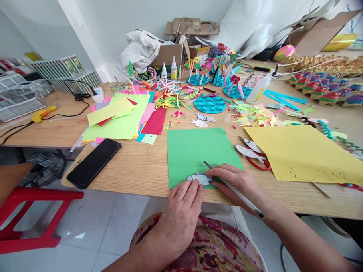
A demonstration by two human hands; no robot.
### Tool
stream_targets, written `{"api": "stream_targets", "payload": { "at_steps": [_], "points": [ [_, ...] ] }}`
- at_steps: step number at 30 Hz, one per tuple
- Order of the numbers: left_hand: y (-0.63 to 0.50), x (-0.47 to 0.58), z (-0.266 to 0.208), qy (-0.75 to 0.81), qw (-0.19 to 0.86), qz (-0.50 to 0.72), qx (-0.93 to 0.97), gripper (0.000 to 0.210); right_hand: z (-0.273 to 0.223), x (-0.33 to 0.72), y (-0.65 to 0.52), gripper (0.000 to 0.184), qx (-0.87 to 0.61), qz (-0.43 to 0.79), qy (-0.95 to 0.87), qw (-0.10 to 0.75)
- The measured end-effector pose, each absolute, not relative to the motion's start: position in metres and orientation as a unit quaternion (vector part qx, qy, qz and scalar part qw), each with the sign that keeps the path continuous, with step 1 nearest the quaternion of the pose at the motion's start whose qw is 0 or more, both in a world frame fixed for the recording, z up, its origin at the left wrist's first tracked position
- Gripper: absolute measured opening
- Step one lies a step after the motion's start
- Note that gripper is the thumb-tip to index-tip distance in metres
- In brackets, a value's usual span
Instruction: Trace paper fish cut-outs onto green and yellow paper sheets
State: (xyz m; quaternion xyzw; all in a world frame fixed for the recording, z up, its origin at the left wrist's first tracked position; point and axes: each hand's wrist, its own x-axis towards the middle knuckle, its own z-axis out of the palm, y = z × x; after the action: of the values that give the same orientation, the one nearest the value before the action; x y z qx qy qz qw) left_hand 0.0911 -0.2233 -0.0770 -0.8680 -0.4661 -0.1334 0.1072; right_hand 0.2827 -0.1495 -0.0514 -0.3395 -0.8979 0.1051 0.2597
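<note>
A sheet of green paper (197, 147) lies at the table's front edge with a small white paper fish cutout (201, 178) on its lower part. My left hand (184, 204) rests on the lower edge of the fish, fingers stretched out and lying flat. A pen (238, 193) is held in my right hand (231, 180), its tip pointing up and left, off the paper as far as I can tell. The right fingertips are at the fish's tail. More fish cutouts (250, 152) lie by red-handled scissors (259, 164), right of the green sheet.
Yellow paper (305, 150) with pencilled fish outlines lies at right. A black phone (94, 162) and stacked coloured paper (117, 118) are at left. Paper scraps (255, 114), a blue egg-tray piece (209, 104) and glue bottles (164, 74) stand behind. A red stool (38, 238) is below left.
</note>
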Motion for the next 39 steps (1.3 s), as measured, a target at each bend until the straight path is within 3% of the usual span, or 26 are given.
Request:
{"api": "stream_targets", "payload": {
  "at_steps": [17, 24, 29, 31, 35, 39],
  "points": [
    [-0.224, 0.092, -0.079, -0.469, 0.109, -0.125, -0.867, 0.038, -0.045, 0.281, -0.149, 0.018, -0.355, 0.141, -0.884, 0.269],
    [-0.222, 0.093, -0.077, -0.471, 0.104, -0.144, -0.864, 0.037, -0.025, 0.267, -0.15, 0.019, -0.4, 0.352, -0.806, 0.258],
    [-0.224, 0.094, -0.08, -0.474, 0.099, -0.144, -0.863, 0.039, -0.026, 0.248, -0.139, 0.003, -0.422, 0.494, -0.72, 0.243],
    [-0.224, 0.094, -0.081, -0.472, 0.104, -0.153, -0.862, 0.038, -0.029, 0.247, -0.135, 0.004, -0.423, 0.475, -0.734, 0.237],
    [-0.224, 0.093, -0.082, -0.474, 0.114, -0.156, -0.859, 0.036, -0.038, 0.258, -0.137, 0.017, -0.358, 0.312, -0.846, 0.242],
    [-0.224, 0.093, -0.08, -0.472, 0.115, -0.145, -0.862, 0.036, -0.046, 0.276, -0.142, 0.017, -0.323, 0.187, -0.897, 0.235]
  ]
}}
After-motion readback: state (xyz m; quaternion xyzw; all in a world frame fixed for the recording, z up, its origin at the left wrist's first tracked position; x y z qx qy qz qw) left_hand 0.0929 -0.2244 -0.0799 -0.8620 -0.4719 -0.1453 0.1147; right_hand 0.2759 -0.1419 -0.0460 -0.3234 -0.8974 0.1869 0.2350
